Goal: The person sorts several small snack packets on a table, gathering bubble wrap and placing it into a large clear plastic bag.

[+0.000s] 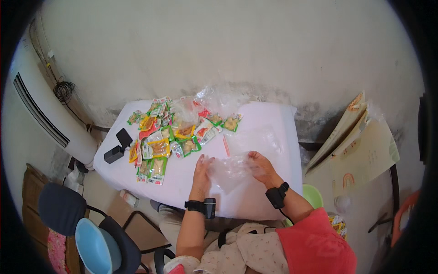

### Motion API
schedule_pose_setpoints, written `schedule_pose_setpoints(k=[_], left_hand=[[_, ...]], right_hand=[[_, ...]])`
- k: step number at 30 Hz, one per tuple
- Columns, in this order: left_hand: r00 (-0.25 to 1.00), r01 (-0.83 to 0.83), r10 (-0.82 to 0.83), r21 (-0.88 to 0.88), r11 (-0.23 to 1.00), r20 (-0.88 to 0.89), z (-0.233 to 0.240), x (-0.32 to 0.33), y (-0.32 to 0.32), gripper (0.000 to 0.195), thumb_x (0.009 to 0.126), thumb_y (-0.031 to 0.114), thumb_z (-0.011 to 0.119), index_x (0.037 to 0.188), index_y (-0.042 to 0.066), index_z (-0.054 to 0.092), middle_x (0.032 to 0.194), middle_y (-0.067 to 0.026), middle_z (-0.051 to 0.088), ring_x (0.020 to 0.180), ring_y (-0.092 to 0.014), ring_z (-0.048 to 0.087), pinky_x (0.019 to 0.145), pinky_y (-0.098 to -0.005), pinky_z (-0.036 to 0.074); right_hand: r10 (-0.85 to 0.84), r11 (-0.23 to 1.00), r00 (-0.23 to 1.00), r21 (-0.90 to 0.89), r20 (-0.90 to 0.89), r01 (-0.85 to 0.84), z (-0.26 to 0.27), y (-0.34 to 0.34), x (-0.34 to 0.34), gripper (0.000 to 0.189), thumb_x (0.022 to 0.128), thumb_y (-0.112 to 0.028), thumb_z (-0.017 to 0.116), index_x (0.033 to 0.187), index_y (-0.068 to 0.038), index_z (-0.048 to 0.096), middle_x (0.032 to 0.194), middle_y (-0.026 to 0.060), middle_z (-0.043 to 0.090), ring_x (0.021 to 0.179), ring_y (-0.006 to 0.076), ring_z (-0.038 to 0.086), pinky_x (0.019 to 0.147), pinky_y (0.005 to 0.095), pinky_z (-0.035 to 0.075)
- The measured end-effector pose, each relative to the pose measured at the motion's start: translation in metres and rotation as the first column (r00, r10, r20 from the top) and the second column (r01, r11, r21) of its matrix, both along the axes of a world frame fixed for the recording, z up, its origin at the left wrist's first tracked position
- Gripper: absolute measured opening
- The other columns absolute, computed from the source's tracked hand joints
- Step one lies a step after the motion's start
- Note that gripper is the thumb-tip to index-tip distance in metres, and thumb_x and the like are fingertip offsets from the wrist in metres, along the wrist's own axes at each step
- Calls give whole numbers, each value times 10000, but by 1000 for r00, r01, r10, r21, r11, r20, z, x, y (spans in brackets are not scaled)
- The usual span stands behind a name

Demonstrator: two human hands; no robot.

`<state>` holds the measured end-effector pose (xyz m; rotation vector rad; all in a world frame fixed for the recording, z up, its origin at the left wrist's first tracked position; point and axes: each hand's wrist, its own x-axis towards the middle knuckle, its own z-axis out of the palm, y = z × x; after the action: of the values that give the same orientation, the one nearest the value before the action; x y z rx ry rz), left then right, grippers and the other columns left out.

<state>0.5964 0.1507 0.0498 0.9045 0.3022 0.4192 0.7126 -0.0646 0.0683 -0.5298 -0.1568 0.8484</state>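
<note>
Between my hands, over the front right of the white-covered table (191, 191), is a clear plastic bag (231, 171). My left hand (203, 167) holds the bag's left side, and my right hand (262, 166) holds its right side. Just behind the bag lies a red-and-white strip (226, 145), with more clear plastic film (253, 137) beside it. Many small sealed food packets, such as a green-edged one (157, 169) and a yellow-edged one (159, 148), are heaped on the table's left half. Crumpled clear bags (219, 102) lie at the back.
A black device (114, 154) with a raised flat panel stands at the table's left. A blue basin (97, 246) rests on a dark chair at lower left. Folded mats (362, 154) lean on the right; a green basin (312, 196) is beside the table's right edge.
</note>
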Motion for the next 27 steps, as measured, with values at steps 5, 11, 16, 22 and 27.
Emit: schedule_pose_setpoints(k=[5, 11, 16, 22, 27], left_hand=[[944, -133, 218, 317, 939, -248, -2, -34, -5, 381, 869, 67, 561, 1239, 24, 480, 836, -28, 613, 652, -60, 512, 582, -177, 420], [848, -330, 514, 629, 704, -130, 0, -44, -19, 244, 834, 31, 584, 1075, 13, 617, 761, 28, 548, 634, -32, 420, 575, -159, 363], [872, -274, 476, 696, 663, -111, 3, -48, -17, 248, 820, 20, 590, 1066, 12, 623, 775, 25, 555, 692, -52, 480, 632, -179, 410], [848, -119, 490, 827, 549, -204, 9, -56, -18, 298, 822, 33, 583, 1120, 21, 588, 887, -39, 589, 788, -116, 533, 720, -229, 445], [994, -31, 111, 990, 135, 16, 53, -37, -38, 352, 813, 108, 593, 1154, 24, 558, 1163, -183, 550, 1077, -299, 518, 938, -366, 392]], right_hand=[[-11, 850, 898, -469, 441, 241, -3, -29, -7, 135, 822, 46, 543, 917, -31, 602, 860, 52, 587, 762, 147, 586, 672, 258, 483], [93, 818, 732, -472, 674, 330, -16, -47, -18, 234, 846, -35, 556, 1070, -33, 625, 1003, 10, 600, 819, 111, 581, 710, 231, 470], [101, 815, 828, -524, 552, 249, -10, -44, -24, 360, 853, -43, 528, 1211, -67, 557, 1113, 19, 587, 803, 91, 549, 702, 226, 460], [50, 858, 607, -345, 793, 380, 7, -33, -31, 565, 828, 7, 473, 1371, -112, 375, 1222, 45, 558, 747, 68, 504, 695, 228, 454], [266, 887, 527, -419, 807, 194, 36, -24, -34, 757, 799, 37, 456, 1462, -132, 131, 1298, 64, 519, 738, 60, 485, 698, 224, 446]])
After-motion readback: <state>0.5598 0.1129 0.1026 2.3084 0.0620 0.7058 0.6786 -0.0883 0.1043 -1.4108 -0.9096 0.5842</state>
